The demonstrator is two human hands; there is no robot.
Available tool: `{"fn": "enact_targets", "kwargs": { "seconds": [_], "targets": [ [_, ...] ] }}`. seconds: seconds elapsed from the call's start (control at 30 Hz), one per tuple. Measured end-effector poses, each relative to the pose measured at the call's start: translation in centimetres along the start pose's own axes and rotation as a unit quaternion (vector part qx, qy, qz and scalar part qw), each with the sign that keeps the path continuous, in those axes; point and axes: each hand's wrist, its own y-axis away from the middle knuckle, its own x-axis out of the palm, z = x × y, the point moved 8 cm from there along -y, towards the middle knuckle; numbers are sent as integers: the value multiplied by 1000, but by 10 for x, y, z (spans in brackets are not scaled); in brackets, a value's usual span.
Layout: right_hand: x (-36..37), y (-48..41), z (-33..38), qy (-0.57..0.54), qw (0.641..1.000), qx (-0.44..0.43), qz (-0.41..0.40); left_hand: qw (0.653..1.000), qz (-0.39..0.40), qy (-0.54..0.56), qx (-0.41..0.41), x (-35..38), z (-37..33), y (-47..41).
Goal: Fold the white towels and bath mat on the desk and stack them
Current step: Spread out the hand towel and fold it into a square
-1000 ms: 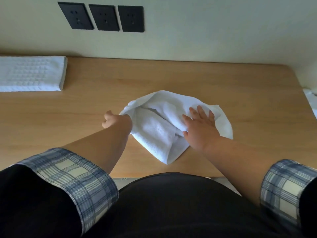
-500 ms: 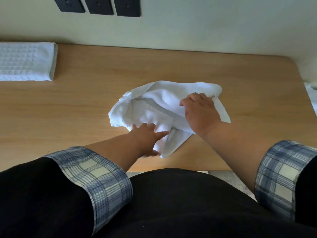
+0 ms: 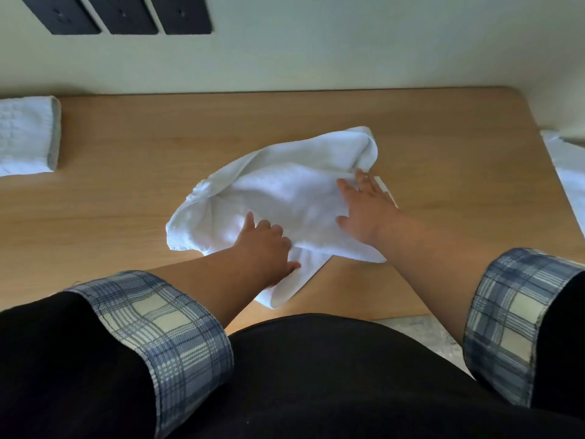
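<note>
A small white towel [image 3: 285,191] lies crumpled in the middle of the wooden desk [image 3: 126,191]. My left hand [image 3: 266,248] rests on its near-left part, fingers spread and thumb out toward the near corner. My right hand [image 3: 364,210] lies flat on the towel's right side with the fingers stretched toward the far right corner. A folded white bath mat [image 3: 27,136] with a waffle texture sits at the desk's far left, partly cut off by the frame edge.
More white cloth [image 3: 566,166] hangs at the desk's right edge. Three black wall sockets [image 3: 126,14] sit above the desk at the back left. The desk's front edge runs just before my body.
My right hand has opened from a curled hold and now lies flat, further right on the towel. My left hand moved from the left edge onto the near part. The towel spread wider.
</note>
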Motion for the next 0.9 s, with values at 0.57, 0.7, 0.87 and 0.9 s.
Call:
{"fn": "enact_targets", "kwargs": {
  "seconds": [0.57,0.7,0.87,0.9],
  "targets": [
    [-36,-93,-83,-331,937,80,76,992,-38,114,44,-84,-124,-98],
    [-44,-111,-88,-318,945,55,47,990,19,136,-11,-72,-140,-110],
    [-38,-117,-95,-342,928,126,72,983,54,167,-54,-63,-139,-111],
    [-37,-121,-93,-314,941,105,74,982,58,170,-59,-63,-138,-111]
  ]
}}
